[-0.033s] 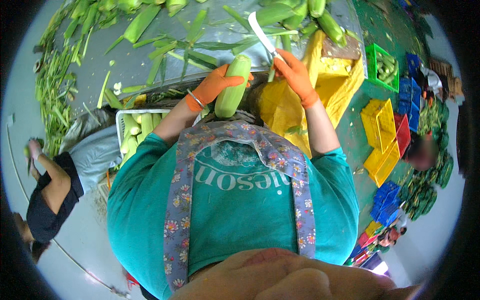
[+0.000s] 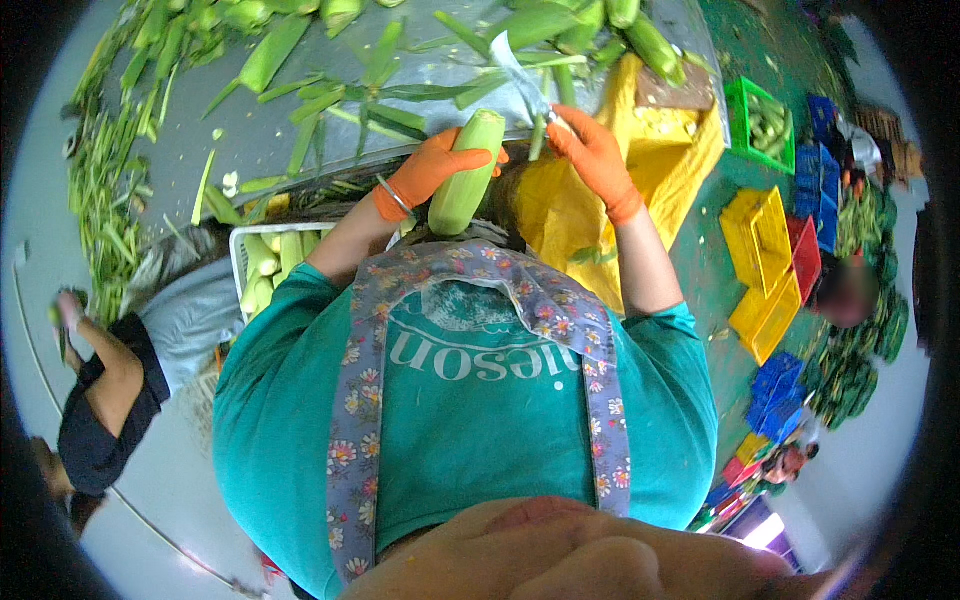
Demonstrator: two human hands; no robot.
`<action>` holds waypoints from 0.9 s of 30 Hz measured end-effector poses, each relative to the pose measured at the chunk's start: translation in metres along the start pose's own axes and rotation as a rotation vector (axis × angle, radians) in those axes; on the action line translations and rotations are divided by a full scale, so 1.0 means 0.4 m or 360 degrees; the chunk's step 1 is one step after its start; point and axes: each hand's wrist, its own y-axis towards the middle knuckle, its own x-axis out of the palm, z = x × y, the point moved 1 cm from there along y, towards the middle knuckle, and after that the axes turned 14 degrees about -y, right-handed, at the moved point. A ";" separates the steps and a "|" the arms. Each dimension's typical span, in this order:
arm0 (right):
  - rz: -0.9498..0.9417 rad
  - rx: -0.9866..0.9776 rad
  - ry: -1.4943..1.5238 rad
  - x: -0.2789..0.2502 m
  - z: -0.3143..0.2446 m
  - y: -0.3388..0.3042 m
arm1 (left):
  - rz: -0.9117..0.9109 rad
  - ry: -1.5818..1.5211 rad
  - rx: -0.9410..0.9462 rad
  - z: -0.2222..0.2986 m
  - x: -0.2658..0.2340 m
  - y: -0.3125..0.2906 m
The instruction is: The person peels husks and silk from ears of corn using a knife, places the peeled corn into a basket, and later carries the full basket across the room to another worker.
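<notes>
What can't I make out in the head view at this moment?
All in the head view:
Knife: blade blurred; handle mostly hidden by the right hand.
Corn: underside turned away from the camera.
Left hand: fingers partly hidden behind the corn.
White crate: right end hidden by the left arm.
Topmost ear: cut off by the upper edge.
</notes>
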 end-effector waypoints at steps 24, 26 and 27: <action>0.0760 0.0048 -0.0917 -0.129 0.082 -0.498 | -0.0551 0.0565 -0.0572 -0.252 0.323 0.261; 0.0863 0.0039 -0.0927 -0.129 0.095 -0.509 | -0.0527 0.0476 -0.0606 -0.255 0.346 0.255; 0.0891 0.0019 -0.0946 -0.125 0.109 -0.508 | -0.0528 0.0484 -0.0612 -0.258 0.350 0.255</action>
